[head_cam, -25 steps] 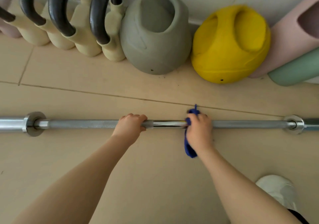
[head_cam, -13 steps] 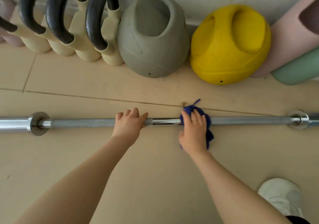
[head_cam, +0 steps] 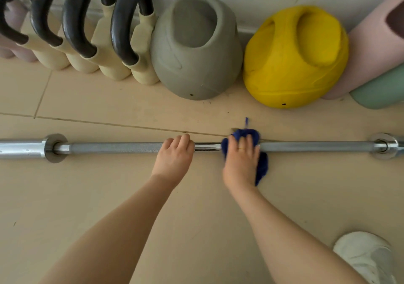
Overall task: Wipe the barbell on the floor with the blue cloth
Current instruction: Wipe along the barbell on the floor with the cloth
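A steel barbell point(head_cam: 113, 148) lies across the beige floor from left edge to right edge, with a collar near each end. My left hand point(head_cam: 173, 155) rests over the bar near its middle, fingers laid across it. Just to the right, my right hand point(head_cam: 240, 163) presses the blue cloth point(head_cam: 262, 167) onto the bar. The cloth bunches out beyond my fingertips and hangs down past the right side of my hand. A short shiny stretch of bar shows between the two hands.
Along the wall stand several cream kettlebells with black handles point(head_cam: 122, 34), a grey weight point(head_cam: 196, 49), a yellow weight point(head_cam: 295, 58), and pink and green rolls point(head_cam: 376, 65). A white shoe point(head_cam: 367, 259) is at the lower right.
My right hand has turned from gripping the bar sideways to lying flat over the cloth on it. My left hand's fingers have uncurled and lie looser on the bar.
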